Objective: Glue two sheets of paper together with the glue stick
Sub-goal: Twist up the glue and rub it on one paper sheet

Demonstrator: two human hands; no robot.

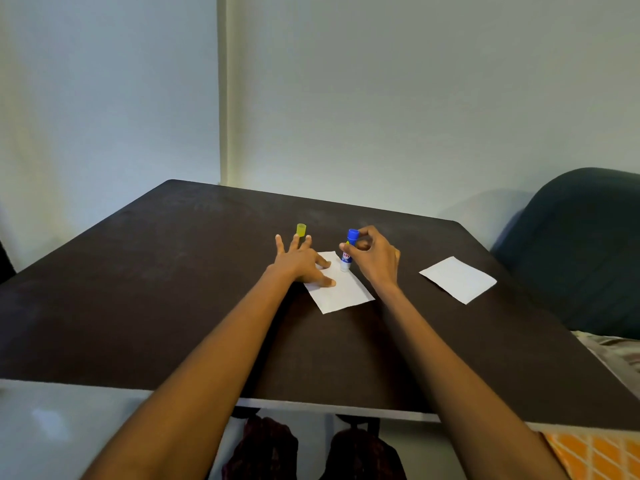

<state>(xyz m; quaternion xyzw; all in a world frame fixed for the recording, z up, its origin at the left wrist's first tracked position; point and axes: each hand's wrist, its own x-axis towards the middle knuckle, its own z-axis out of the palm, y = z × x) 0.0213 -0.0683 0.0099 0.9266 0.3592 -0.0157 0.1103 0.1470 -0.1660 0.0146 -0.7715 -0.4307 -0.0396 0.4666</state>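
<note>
Now, by label:
Table (173, 306): dark, matte, set against pale walls, carrying everything below.
Near sheet of paper (341, 289): white, flat near the middle of the table, skewed to the table's edge.
Left hand (299, 261): spread wide, palm down, thumb and forefinger pressing on the near sheet's left part, other fingers reaching past it onto the table.
Right hand (375, 256): curled around the glue stick, fingertips at its blue end, thumb on the barrel.
Glue stick (348, 252): held about upright, slightly tilted, blue end up, white end down on the far part of the near sheet; label partly hidden, unreadable.
Yellow cap (301, 229): standing alone on the table just beyond the left fingertips, apart from the stick.
Second sheet of paper (458, 279): white, flat, well apart to the right, touched by neither hand.
Dark chair back (581, 244): beyond the table's right edge.
</note>
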